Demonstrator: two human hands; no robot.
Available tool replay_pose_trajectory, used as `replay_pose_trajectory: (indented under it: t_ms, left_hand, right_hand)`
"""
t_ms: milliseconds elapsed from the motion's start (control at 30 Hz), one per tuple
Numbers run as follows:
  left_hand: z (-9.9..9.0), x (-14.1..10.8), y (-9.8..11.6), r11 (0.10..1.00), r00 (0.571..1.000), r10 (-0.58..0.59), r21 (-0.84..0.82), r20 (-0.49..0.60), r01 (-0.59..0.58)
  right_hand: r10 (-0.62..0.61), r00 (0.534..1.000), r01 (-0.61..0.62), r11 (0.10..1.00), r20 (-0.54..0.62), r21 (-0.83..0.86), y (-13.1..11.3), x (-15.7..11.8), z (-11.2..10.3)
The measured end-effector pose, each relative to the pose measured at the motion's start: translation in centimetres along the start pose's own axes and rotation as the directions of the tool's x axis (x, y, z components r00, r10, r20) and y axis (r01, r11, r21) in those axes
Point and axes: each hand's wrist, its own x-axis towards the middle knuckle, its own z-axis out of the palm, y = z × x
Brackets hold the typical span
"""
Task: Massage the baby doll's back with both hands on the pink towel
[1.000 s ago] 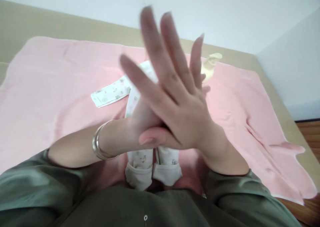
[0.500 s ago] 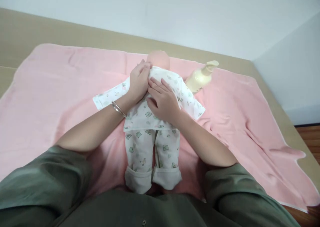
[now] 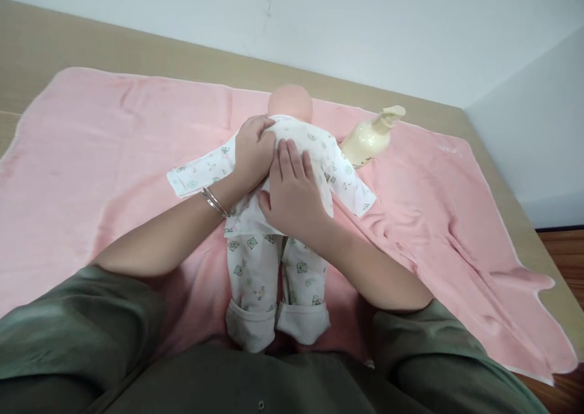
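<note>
Clothed doll (image 3: 255,219), frame centre, lying beneath left hand (image 3: 254,152) (curved, grip indeterminable) and right hand (image 3: 295,192) (flat, ungripping).

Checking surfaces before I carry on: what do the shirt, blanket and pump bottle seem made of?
Shirt: matte printed cloth, perhaps cotton, by its soft drape. Blanket: soft matte fabric, maybe fleece, with rounded folds. Pump bottle: probably glossy plastic, given its bright highlights.

Table (image 3: 41,42), pale wood-coloured top, showing along the far side and at the right. Spread over it: one pink cloth (image 3: 114,128), pale-edged, rounded corners, creased toward the right. Lying on the cloth: one doll (image 3: 290,103) in white printed clothes (image 3: 255,268); also, near it, one cream pump bottle (image 3: 367,143).
</note>
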Motion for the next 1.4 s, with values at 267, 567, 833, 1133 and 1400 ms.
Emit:
replay_pose_trajectory:
  t_ms: [267, 567, 833, 1133, 1400]
  left_hand:
    - [-0.6, -0.7, -0.3, 0.995, 0.995, 0.099, -0.017, 0.005, -0.099]
    - [-0.4, -0.9, -0.9, 0.998, 0.999, 0.023, -0.053, -0.033, -0.024]
    - [-0.8, -1.3, 0.6, 1.0, 1.0, -0.028, 0.012, 0.005, 0.028]
    - [-0.6, -1.3, 1.7, 0.993, 0.994, -0.106, 0.059, 0.006, 0.105]
    - [-0.6, -1.6, 1.7, 0.954, 0.981, 0.058, 0.28, 0.186, -0.11]
  right_hand:
    - [0.061, 0.991, -0.071, 0.994, 0.12, 0.083, 6.4, 4.6, -1.3]
    - [-0.014, 1.0, 0.014, 1.0, 0.005, -0.003, -0.3, 0.3, -0.1]
    - [0.16, 0.981, -0.17, 0.982, 0.112, 0.084, 5.5, 4.8, -1.2]
    - [0.1, 0.988, -0.093, 0.994, 0.12, -0.061, -0.2, 1.0, -0.9]
    - [0.237, 0.961, -0.245, 0.968, 0.14, 0.048, 4.5, 4.6, -1.3]
